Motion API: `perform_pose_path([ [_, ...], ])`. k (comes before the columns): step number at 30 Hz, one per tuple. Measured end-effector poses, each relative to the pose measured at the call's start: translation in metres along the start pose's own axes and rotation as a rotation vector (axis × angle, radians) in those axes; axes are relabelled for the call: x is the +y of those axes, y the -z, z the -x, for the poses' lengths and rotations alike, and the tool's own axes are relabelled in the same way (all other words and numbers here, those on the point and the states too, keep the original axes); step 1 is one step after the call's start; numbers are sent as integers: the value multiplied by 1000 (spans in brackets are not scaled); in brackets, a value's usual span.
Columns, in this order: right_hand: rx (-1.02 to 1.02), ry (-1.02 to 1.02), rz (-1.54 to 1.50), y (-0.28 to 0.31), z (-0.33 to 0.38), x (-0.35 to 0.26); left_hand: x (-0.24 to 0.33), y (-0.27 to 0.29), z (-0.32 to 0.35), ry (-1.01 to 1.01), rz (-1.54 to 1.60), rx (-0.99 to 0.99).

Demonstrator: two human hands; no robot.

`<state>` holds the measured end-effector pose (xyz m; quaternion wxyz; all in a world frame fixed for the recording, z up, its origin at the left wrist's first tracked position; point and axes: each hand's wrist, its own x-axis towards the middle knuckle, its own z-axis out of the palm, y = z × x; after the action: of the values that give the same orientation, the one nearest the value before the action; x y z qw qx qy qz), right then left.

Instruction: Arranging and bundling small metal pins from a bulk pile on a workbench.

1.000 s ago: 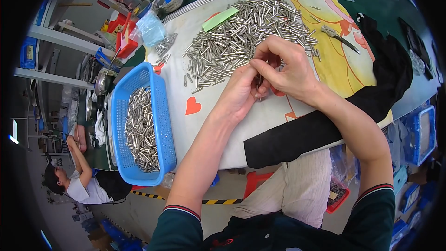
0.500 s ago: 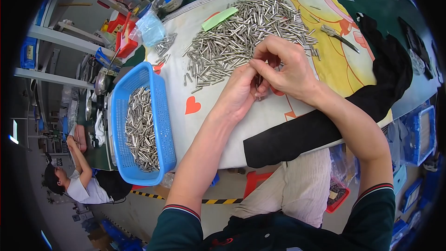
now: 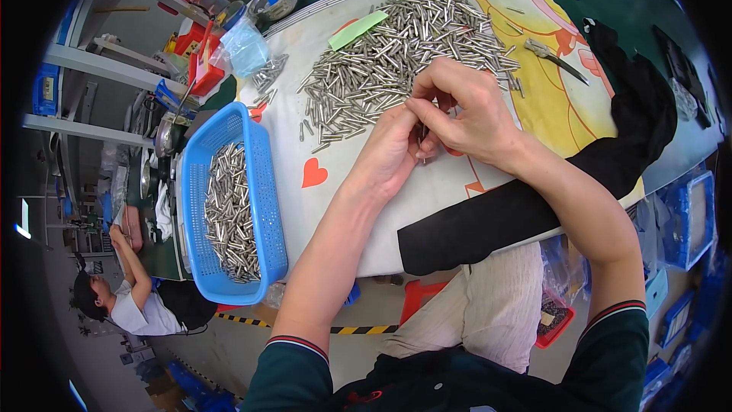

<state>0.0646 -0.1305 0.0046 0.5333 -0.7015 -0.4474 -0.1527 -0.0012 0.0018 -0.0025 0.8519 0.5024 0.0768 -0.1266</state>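
Observation:
My left hand (image 3: 389, 154) and my right hand (image 3: 467, 111) meet over the cloth, just in front of a wide pile of small metal pins (image 3: 358, 80). Between the fingers of both hands is a thin metal pin (image 3: 424, 154), mostly hidden, its lower end poking out below the fingertips. The right thumb and forefinger are pinched against the left fingertips. To the left stands a blue perforated basket (image 3: 268, 206) holding many more such pins (image 3: 231, 217). A green paper slip (image 3: 357, 30) lies on the pile.
A printed cloth (image 3: 343, 236) covers the table. Black fabric (image 3: 488, 233) lies under my right forearm. Pliers-like tool (image 3: 560, 61) rests on the cloth at right. A plastic bag (image 3: 248, 47) and red bins (image 3: 204, 69) sit back left. Another person (image 3: 133, 301) works far left.
Hardly anything differs. Both hands keep their pinch over the same spot, and the whole view has shifted very slightly.

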Motion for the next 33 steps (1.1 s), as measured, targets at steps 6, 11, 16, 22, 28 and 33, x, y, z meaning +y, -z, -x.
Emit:
perform_pose_path([
  [6,-3,13,21,1,1,1,-1,1,-1,1,-7,-9],
  [11,-12,27,28,1,0,0,-1,2,0,1,1,-17],
  [16,-11,39,51,0,1,1,-1,-1,0,1,-5,-7],
  [22,2,71,64,-1,1,3,-1,-7,0,-16,-27,91],
  [28,4,73,65,0,1,2,-1,-7,0,-19,-29,96],
  [33,12,95,71,0,1,3,-2,-7,1,-24,-36,87],
])
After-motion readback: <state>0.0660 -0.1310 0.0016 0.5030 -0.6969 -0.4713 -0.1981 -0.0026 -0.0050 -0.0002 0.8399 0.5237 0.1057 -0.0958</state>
